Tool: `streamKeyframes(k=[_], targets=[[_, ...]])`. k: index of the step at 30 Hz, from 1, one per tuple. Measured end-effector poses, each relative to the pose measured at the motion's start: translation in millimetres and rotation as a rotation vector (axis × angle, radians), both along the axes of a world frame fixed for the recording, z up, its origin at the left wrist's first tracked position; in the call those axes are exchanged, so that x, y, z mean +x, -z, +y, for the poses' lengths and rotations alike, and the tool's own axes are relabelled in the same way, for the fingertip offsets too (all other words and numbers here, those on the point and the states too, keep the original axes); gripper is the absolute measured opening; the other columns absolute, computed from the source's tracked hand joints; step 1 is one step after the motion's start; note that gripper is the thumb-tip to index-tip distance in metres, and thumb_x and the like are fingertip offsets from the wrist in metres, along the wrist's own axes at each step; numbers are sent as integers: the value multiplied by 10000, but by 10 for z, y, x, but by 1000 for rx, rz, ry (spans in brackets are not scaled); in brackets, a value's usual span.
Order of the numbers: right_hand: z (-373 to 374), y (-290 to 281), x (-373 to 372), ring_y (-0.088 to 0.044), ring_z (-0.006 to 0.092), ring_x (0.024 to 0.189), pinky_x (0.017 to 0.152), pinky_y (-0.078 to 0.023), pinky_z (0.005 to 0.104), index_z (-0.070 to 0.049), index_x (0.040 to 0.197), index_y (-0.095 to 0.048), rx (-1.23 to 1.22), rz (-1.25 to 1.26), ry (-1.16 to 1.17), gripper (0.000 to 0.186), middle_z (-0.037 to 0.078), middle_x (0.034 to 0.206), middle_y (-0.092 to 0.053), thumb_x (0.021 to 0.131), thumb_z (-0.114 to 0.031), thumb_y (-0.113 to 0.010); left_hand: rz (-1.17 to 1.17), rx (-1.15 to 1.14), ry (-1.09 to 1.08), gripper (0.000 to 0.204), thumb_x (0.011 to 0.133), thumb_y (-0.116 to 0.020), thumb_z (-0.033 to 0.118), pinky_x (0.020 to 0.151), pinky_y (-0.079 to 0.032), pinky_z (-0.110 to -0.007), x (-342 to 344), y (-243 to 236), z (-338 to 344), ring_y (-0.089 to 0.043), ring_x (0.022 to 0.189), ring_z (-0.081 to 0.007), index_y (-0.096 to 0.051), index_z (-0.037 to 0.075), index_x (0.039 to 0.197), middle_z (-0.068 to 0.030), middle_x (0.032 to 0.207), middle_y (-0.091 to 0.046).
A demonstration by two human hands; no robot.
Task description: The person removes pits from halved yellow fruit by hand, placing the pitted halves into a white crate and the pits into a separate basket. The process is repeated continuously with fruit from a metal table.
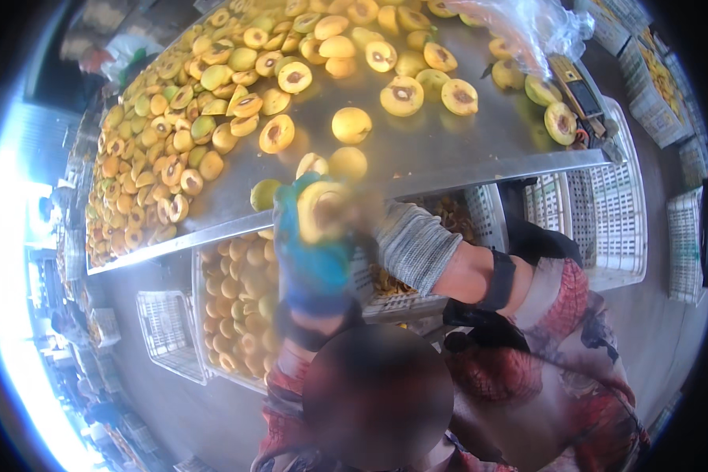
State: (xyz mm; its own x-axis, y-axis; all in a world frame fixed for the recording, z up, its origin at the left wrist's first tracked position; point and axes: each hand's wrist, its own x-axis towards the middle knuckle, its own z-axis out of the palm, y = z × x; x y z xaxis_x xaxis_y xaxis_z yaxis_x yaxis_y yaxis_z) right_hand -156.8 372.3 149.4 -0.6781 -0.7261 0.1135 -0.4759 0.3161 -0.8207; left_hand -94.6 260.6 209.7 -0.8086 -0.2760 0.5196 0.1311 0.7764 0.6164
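My left hand (311,252), in a teal and blue glove, is closed around a yellow peach half (320,211) just off the near edge of a metal table (480,145). My right hand (370,216) meets the fruit from the right. A grey knitted cuff (419,245) covers that wrist. Motion smears the right fingers, so whether they grip a tool cannot be made out. Right beyond my left hand, a greenish peach (265,194) and more peach halves (351,126) lie on the metal.
A heap of cut peaches (161,141) covers the table's left and far side. Below the edge stand a crate of peach halves (236,307), a crate with brown scraps (452,216) and white crates (617,212). Clear plastic (527,31) and a dark device (580,98) lie at the right.
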Motion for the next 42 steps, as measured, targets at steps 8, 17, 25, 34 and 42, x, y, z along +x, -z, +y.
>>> streamKeyframes(k=[8, 17, 25, 34, 42], targets=[[2, -24, 102, -599, 340, 954, 774, -474, 404, -91, 1043, -552, 221, -71, -32, 376, 174, 978, -629, 980, -373, -313, 87, 236, -11, 153, 904, -548, 68, 872, -479, -303, -35, 254, 9, -574, 1007, -189, -581, -42, 1004, -86, 1038, -573], [-139, -21, 156, -619, 349, 931, 756, -515, 385, -94, 1075, -538, 233, -262, -50, 297, 189, 964, -631, 815, -207, -625, 125, 534, 124, 221, 919, -506, 78, 887, -509, -356, 49, 357, -29, -573, 1030, -235, -529, -67, 1084, -126, 1111, -538], [-256, -94, 197, -588, 294, 802, 657, -486, 356, -88, 1082, -527, 245, -300, -94, 302, 151, 875, -607, 807, -179, -615, 137, 631, 157, 252, 923, -518, 117, 878, -514, -358, 44, 345, -13, -588, 984, -229, -515, -67, 1095, -125, 1078, -535], [-204, -235, 250, -553, 231, 657, 546, -454, 324, -82, 1089, -516, 190, -502, -120, 311, 108, 774, -581, 797, -147, -603, 42, 872, 258, 308, 940, -490, 188, 853, -517, -367, 75, 355, -107, -596, 966, -241, -520, -68, 1108, -137, 1066, -558], [-36, -457, 224, -522, 176, 528, 447, -425, 296, -76, 1096, -505, 104, -775, -93, 322, 69, 684, -558, 789, -118, -592, 7, 702, 113, 307, 932, -465, 157, 876, -504, -370, 71, 397, -104, -598, 993, -262, -520, -54, 1149, -149, 1081, -583]])
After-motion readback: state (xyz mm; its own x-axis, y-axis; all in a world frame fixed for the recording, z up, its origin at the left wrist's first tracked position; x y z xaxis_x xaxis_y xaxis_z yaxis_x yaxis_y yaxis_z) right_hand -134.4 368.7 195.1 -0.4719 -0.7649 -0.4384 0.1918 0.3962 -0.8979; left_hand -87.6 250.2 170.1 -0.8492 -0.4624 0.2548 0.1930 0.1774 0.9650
